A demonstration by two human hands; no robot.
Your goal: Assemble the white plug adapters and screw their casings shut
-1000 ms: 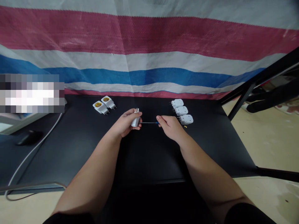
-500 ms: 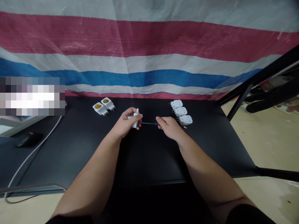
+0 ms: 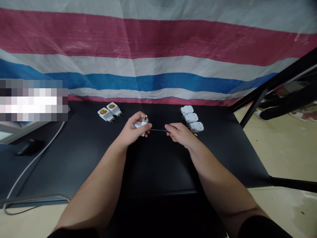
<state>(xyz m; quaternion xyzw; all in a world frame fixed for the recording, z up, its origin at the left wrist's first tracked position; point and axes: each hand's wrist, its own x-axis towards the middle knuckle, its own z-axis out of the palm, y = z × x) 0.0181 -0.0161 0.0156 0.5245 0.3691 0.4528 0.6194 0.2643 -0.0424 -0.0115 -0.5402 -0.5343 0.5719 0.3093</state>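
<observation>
My left hand (image 3: 135, 130) is closed around a white plug-in lamp socket (image 3: 143, 124), its metal prongs pointing up and away from me. In my right hand (image 3: 180, 134) is a screwdriver (image 3: 158, 130), gripped by its blue handle. The thin shaft runs left to the white piece, where my left fingers hide its tip. Close beyond my right hand, three white plug pieces (image 3: 196, 127) lie in a row with prongs to the left. Small brass-coloured bits (image 3: 195, 134) lie just below them.
Two white plug-in lamp sockets (image 3: 106, 114) with brass-coloured insides sit at the back left of the black table (image 3: 153, 172). A black mouse (image 3: 29, 146) and a pale cable (image 3: 37, 160) are at far left. A striped tarp (image 3: 158, 39) hangs behind; a black metal frame (image 3: 257, 102) stands right.
My right hand has turned slightly around the screwdriver handle. The white socket in my left hand is tilted a little differently. The whole view has shifted slightly.
</observation>
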